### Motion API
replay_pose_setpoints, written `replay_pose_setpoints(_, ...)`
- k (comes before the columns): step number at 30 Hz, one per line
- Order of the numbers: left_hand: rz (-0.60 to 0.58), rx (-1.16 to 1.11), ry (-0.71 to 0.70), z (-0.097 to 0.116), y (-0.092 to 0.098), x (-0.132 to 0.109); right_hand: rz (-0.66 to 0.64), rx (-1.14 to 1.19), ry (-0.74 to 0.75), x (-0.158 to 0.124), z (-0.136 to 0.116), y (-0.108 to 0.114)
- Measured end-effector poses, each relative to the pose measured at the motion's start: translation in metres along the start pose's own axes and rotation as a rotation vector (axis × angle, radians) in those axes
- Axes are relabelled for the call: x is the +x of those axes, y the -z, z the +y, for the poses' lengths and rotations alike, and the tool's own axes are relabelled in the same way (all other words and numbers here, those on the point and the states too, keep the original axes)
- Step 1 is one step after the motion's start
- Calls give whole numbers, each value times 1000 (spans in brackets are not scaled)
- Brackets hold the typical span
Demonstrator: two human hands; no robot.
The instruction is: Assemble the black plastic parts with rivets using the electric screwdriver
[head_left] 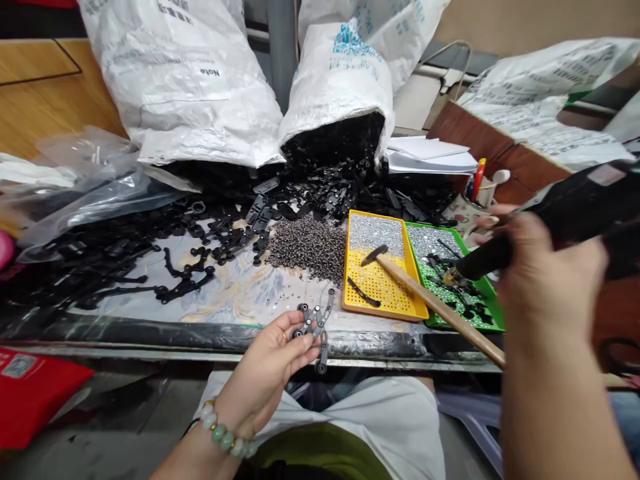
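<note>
The left hand [273,363] is raised palm-up just in front of the near edge of the tabletop [240,293], wrist bent back, a beaded bracelet [225,437] on the forearm. Its fingers are curled loosely, thumb and fingertips pinched together on a small assembly of black linked parts [316,327]; one link hangs down below the fingers, another juts up over the tabletop edge.

Behind it, along the left and middle of the tabletop, loose black plastic parts [125,253] lie scattered, spilling from the white sacks [340,87] at the far edge. A heap of small grey metal pieces [307,247] sits near the middle. Just right of it are a yellow tray [383,310] and, touching its right side, a green tray [493,320]. A hammer [430,300] lies slanted across both, its head over the yellow tray and its wooden handle running past the near edge.

The right hand [545,280] is held up over the right end of the tabletop, seen from the back, close to the camera and blurred. It is closed around a black power tool [575,207] whose tip points down-left over the green tray. How the fingers wrap the tool is hidden behind the hand, and the tool's rear end is cut off at the right. The forearm runs off the lower right corner.
</note>
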State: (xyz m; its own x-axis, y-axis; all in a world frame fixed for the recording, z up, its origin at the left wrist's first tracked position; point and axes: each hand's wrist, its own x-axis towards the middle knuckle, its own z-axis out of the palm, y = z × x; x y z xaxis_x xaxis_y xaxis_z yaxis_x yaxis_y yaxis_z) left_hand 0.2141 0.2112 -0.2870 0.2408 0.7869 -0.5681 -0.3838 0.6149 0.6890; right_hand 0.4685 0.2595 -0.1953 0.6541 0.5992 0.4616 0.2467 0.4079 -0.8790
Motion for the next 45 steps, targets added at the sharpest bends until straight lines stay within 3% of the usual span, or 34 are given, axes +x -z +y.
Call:
replay_pose_setpoints(3,12,-6,9,-5,-8,4,-91,51,50,-9,16,-23)
replay_pose_setpoints(9,33,-7,2,-8,-12,5,-302,229,-86,-52,30,-60)
replay_pose_setpoints(16,260,-33,-120,8,17,-7,-366,376,-95,-80,18,-87)
replay_pose_setpoints(20,285,-87,-135,8,29,-6,-467,372,-141,-101,20,-105)
replay_pose_setpoints(28,238,-165,-135,4,31,-1,-402,272,-81,-97,34,-105)
replay_pose_setpoints(37,269,-148,-163,8,47,0,-545,382,-174,-132,22,-125)
replay_pose_setpoints(45,240,-159,-169,8,48,2,-521,321,-137,-126,33,-143)
